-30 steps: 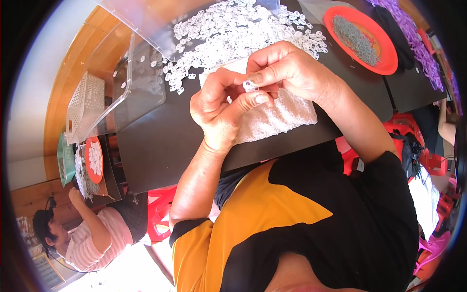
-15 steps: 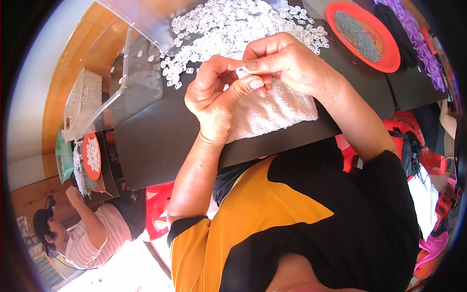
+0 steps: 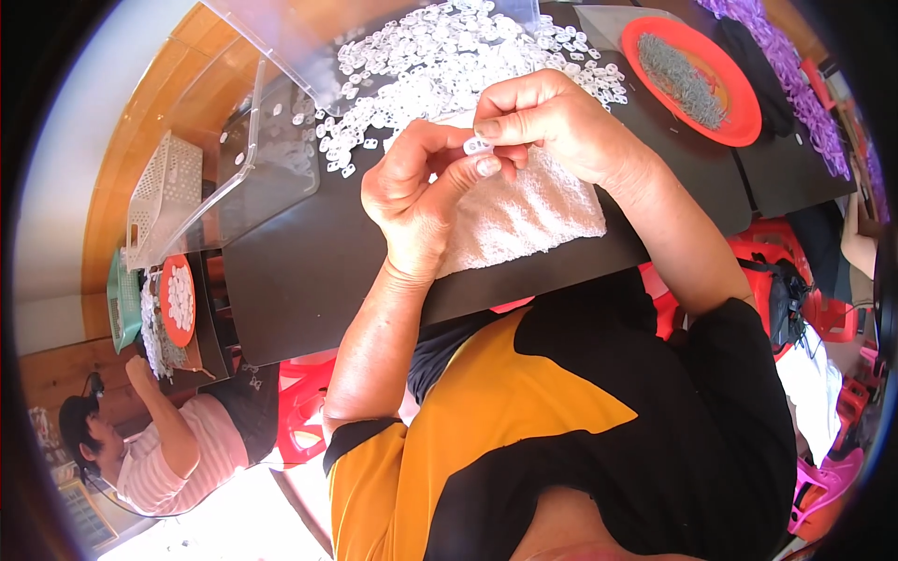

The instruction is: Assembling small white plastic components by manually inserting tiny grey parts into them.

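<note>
Between the thumb and forefinger of my left hand (image 3: 412,192) is a small white oval plastic piece (image 3: 478,146) with two holes, its face turned up. The fingers of my right hand (image 3: 557,126) are pinched together against the far right end of that piece; anything thin between them is too small to make out. Both hands hover over a white towel (image 3: 528,224) spread on the dark table (image 3: 290,299). Beyond them lies a large heap of similar white pieces (image 3: 440,61).
A red plate (image 3: 745,126) of thin grey metal pins sits at the far right, near purple strands (image 3: 795,75). To the left stand a clear plastic bin (image 3: 245,140) and a white basket (image 3: 168,187). Another person (image 3: 192,430) works at the left by a red plate (image 3: 178,318) of white pieces.
The white piece has turned so that its two-holed face shows more fully. Both hands have shifted slightly, with the right fingertips now at the piece's far right end.
</note>
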Demonstrator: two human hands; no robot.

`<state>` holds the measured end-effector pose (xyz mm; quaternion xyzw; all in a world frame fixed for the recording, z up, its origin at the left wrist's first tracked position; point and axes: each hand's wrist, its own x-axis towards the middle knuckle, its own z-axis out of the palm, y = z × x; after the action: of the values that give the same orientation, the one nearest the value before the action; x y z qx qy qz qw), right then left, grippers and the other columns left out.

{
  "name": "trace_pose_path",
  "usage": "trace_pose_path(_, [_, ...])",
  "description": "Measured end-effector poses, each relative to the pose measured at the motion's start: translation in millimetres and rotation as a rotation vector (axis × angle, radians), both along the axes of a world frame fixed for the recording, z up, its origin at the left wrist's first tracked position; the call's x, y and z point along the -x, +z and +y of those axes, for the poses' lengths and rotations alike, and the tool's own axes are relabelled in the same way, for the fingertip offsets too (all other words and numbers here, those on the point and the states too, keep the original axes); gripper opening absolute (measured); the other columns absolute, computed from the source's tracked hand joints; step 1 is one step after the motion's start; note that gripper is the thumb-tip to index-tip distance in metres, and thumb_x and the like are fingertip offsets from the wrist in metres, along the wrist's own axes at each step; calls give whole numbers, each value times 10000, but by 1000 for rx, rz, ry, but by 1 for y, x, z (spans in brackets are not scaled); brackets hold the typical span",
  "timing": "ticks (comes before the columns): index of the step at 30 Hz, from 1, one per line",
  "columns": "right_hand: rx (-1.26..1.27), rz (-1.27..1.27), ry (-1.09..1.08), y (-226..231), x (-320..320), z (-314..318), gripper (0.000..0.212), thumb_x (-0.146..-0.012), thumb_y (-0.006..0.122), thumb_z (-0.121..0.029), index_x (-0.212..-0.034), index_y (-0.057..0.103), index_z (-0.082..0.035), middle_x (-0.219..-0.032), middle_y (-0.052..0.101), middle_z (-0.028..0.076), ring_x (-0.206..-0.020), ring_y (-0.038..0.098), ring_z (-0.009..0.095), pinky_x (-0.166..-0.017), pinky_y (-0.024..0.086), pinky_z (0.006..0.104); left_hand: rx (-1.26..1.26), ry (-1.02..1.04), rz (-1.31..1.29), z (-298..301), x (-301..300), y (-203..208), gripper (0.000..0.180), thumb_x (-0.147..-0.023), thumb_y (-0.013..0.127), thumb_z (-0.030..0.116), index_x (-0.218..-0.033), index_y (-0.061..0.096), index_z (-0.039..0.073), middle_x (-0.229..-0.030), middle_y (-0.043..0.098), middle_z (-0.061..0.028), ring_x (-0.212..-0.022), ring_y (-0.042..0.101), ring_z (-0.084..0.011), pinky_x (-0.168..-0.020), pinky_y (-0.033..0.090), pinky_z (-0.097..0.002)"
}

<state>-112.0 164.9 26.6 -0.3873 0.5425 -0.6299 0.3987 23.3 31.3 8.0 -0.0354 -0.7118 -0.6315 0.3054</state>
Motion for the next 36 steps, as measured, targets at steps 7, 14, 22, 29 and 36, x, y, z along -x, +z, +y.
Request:
trace_pose_path(7, [58,61,-15,-2,4,-1,219,-913,628,-194,-812,661,-3,-640,589,26,-569,594,110,-555,416,224,6,56,46,3,4,-3,225,-762,787,-33,-926,637,-1,-852,656,-28,-736,624,-83,-673,504,-226])
trace_pose_path(14, [-99,365,-388,-11,25,-3,226,-919,628,-214,-835,662,-7,-648,590,-6,-587,534,69,-562,398,226,-140,445,246,-7,-24,57,232,-725,730,-108,-936,655,-46,-774,678,-119,-548,569,-99,-443,409,-190])
trace_pose_path(22, [-195,1260,-422,-20,27,-5,73,-782,588,-41,-833,639,-50,-790,626,67,-748,623,218,-694,484,355,541,967,-235,-136,-52,134,219,-775,734,29,-994,725,18,-766,659,-21,-668,577,-79,-590,463,-228])
trace_pose_path(29, [-376,1442,-319,-29,29,4,31,-754,643,-53,-780,657,-61,-903,641,85,-872,619,298,-767,472,421,493,772,305,-73,-38,82,105,-755,751,-2,-857,725,1,-816,680,-33,-676,604,-93,-634,507,-226])
trace_pose_path(36, [-138,1257,-258,-12,22,-2,59,-771,660,-42,-816,648,-5,-840,643,83,-813,641,258,-718,490,388,-152,93,-462,-30,-7,35,153,-835,687,115,-884,689,-31,-756,661,-56,-612,581,-103,-504,427,-228])
